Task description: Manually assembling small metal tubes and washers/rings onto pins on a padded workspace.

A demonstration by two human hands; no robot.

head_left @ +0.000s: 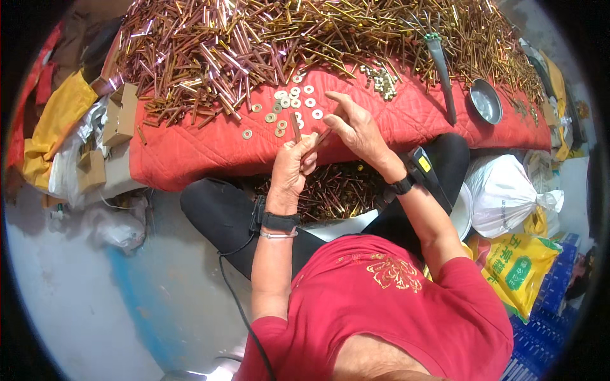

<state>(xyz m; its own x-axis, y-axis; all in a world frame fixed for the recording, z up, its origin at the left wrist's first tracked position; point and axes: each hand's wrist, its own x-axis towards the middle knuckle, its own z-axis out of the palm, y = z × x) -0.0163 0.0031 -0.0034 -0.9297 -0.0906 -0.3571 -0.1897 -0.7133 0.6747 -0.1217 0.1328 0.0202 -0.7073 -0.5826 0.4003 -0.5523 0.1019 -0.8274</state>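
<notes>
My left hand point(293, 166) is closed round a thin copper-coloured metal rod point(295, 127), which sticks up past the thumb. Beside it my right hand point(363, 132) has its thumb and fingers at another short rod point(323, 136), with the index finger raised; part of that grip is hidden. Both hands hover over the front of a red quilted cloth point(203, 149). Just beyond them lie several loose flat washers point(281, 124). A small heap of pale nuts point(383, 83) rests farther right. Across the back spreads a big pile of gold and copper-coloured metal rods point(254, 44).
A hand rake point(440, 79) and a round metal bowl point(485, 101) lie at the right. More rods point(337, 193) fill a space between my legs. Small cardboard boxes point(121, 115) stand left; a white sack point(502, 197) and a yellow bag point(518, 270) sit right.
</notes>
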